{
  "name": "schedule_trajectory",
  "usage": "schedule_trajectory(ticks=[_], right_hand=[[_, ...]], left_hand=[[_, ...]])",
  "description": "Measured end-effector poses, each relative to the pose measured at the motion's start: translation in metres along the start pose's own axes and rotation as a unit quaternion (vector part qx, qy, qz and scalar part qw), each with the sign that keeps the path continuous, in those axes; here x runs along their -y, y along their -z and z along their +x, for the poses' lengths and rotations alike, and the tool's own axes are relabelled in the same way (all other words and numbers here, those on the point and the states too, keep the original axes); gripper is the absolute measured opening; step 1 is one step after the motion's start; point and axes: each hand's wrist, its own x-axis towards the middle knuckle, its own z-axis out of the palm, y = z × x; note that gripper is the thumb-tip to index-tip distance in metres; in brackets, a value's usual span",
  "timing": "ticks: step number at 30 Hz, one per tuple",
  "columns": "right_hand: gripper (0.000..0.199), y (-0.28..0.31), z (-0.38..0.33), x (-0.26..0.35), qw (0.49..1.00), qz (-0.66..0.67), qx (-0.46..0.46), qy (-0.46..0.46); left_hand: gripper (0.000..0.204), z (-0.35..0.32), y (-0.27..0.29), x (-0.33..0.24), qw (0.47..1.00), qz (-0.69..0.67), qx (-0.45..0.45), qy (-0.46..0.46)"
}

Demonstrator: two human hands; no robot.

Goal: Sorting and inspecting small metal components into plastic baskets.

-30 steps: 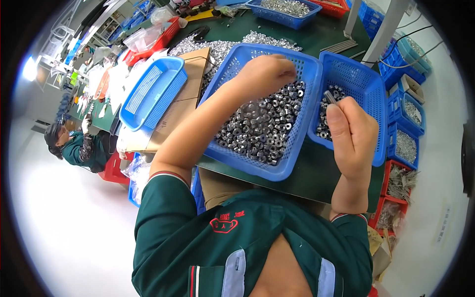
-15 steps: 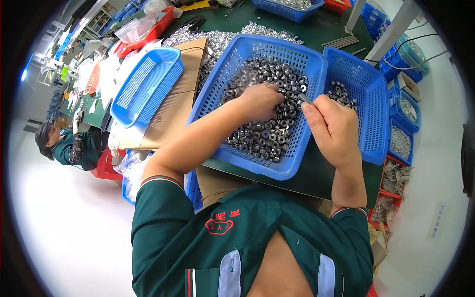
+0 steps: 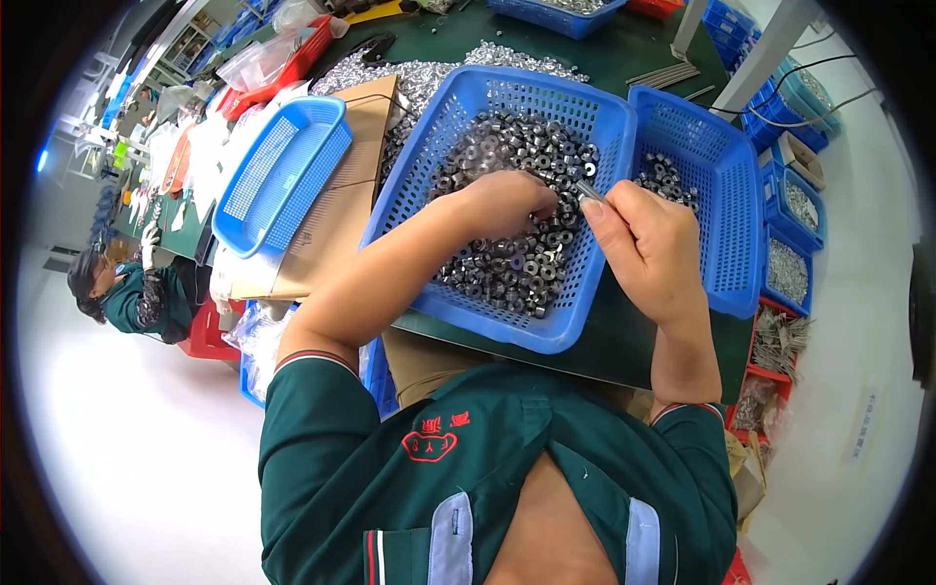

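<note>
A large blue perforated basket in front of me holds a heap of small dark metal rings. My left hand is over the heap inside it, fingers curled downward. What its fingertips pinch is hidden by the hand. At the basket's right rim my right hand is closed around a thin metal rod. The rod's end sticks out past the thumb toward the rings, close to my left hand. Behind my right hand stands a second blue basket with fewer rings.
An empty-looking blue tray lies on cardboard at the left. Shiny small parts cover the back of the green table. Several thin rods lie near a metal post. Stacked bins line the right; a co-worker sits far left.
My left hand has shifted slightly over the rings, its fingers curled further under. My right hand keeps its grip on the rod. The whole view has moved a little.
</note>
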Motion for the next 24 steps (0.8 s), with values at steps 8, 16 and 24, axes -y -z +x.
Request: schedule_trajectory(ticks=[8,16,24], right_hand=[[0.029,0.001,0.002,0.001,1.000,-0.011,-0.002,0.000],[0.030,0.000,0.003,-0.004,0.999,-0.011,0.002,-0.047],[0.027,-0.010,0.005,-0.013,0.998,0.017,0.005,-0.065]], left_hand=[[0.018,0.003,-0.006,0.003,0.999,-0.002,-0.041,0.025],[0.023,-0.002,0.038,0.004,0.679,-0.721,-0.071,0.119],[0.028,-0.007,0.040,-0.006,0.600,-0.798,-0.052,0.028]])
